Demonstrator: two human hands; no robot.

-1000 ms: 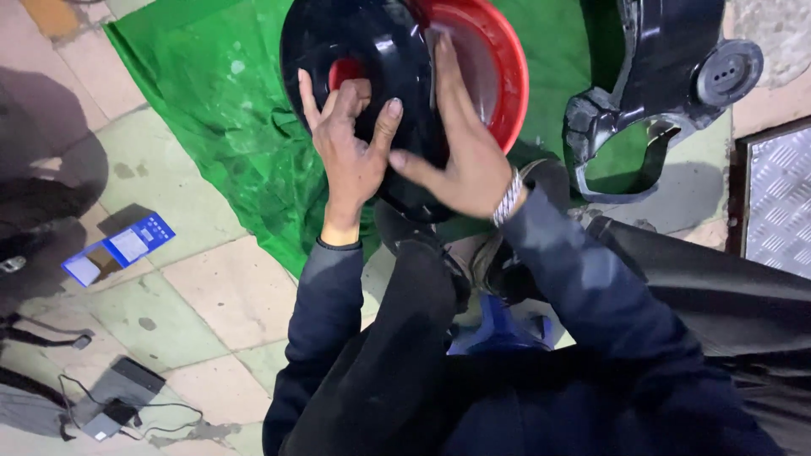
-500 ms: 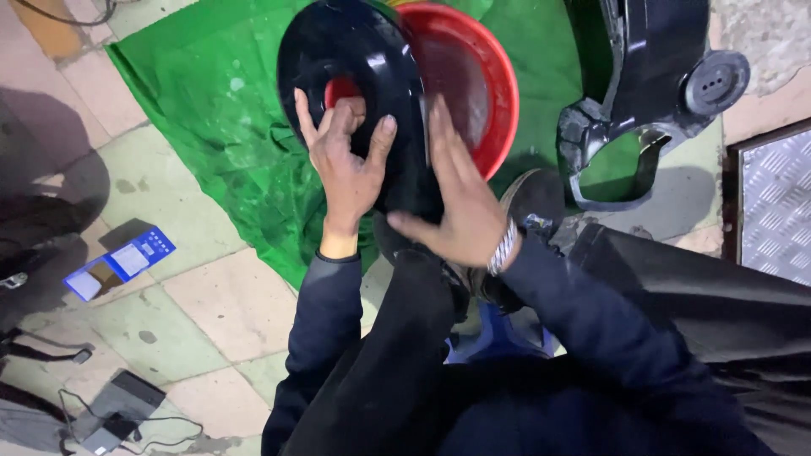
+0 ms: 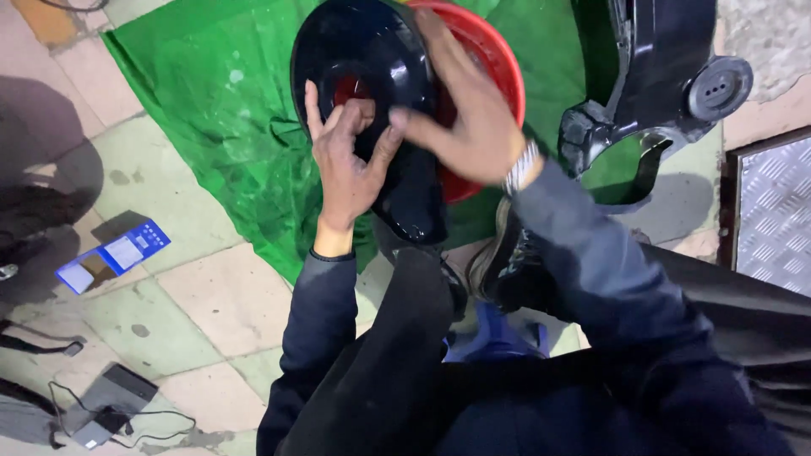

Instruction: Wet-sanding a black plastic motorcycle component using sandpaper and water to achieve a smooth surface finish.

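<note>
Head view — black cover (image 3: 372,76) between both hands (image 3: 346,165) — over red basin (image 3: 498,59).

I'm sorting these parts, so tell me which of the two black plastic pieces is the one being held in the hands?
The round, glossy black cover with the central hole, over the red basin; left hand and right hand grip it. The angular black piece lies untouched, far right.

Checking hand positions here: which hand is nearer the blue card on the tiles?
Left. The left hand grips the black cover on the side toward the blue card; the right hand is farther off, over the red basin.
</note>
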